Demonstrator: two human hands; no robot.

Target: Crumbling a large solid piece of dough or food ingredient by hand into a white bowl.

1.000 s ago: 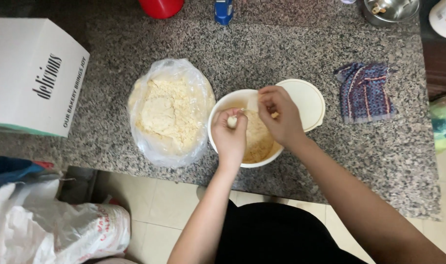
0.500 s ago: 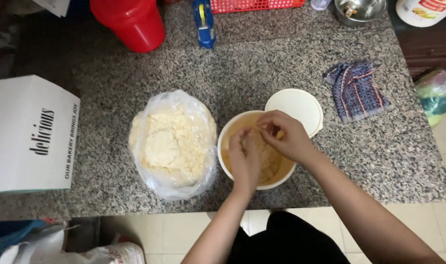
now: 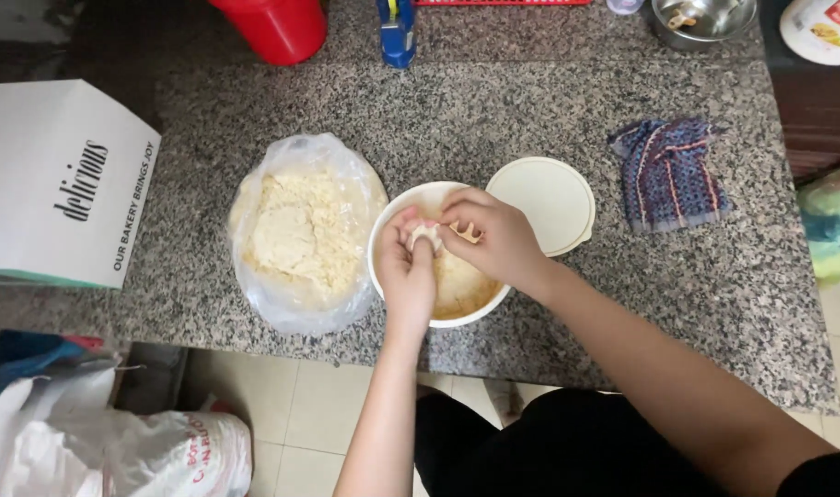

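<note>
— What has changed since a moment ago?

— The two hands have drawn closer together over the white bowl, and a small pale lump of dough that was hidden between the fingers now shows at their tips. The bowl, the bag and the lid lie as they did.

— How do the hands stand?

— The left hand comes up from the near edge of the tabletop, its fingers curled narrowly round the lump. The right hand reaches in from the right, fingers bent, pinching the same lump from the other side — both touch it.

— And where is the dough?

— Held just above the bowl's far-left rim. The bowl itself sits near the tabletop's front edge, about midway along, with tan dough or batter in its bottom.

— What lies about it?

— Just to the left, touching or nearly touching the bowl, a clear plastic bag lies open with crumbly pale flour mix inside. Behind the bowl on the right, a round cream lid lies flat, its edge tucked against the rim. Further right, well apart, a crumpled blue striped cloth. At the left edge stands a white cardboard box; at the far edge, a red bucket and a steel bowl near the far-right corner.
</note>
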